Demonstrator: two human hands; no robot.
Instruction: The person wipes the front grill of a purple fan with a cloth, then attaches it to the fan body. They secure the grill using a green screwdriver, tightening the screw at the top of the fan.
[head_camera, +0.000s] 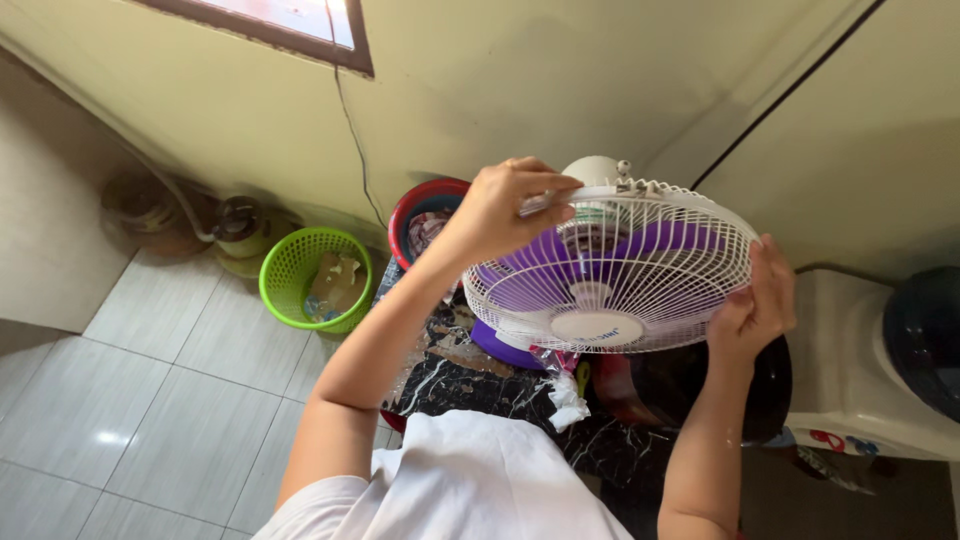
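A table fan with a white wire grille (640, 290) and purple blades (665, 240) is held up at chest height, its face tilted toward me. My left hand (505, 205) grips the upper left rim of the grille. Flat against the right rim rests my right hand (758, 300), fingers wrapped on the wire. The fan's white motor housing (592, 168) pokes up behind the grille, and its purple base (500, 348) shows below.
A dark marble-patterned table (480, 385) sits under the fan with plastic wrap and clutter. A green mesh basket (305, 275) and a red basin (420, 205) stand by the wall. A white water dispenser (860, 360) is at right. Tiled floor lies left.
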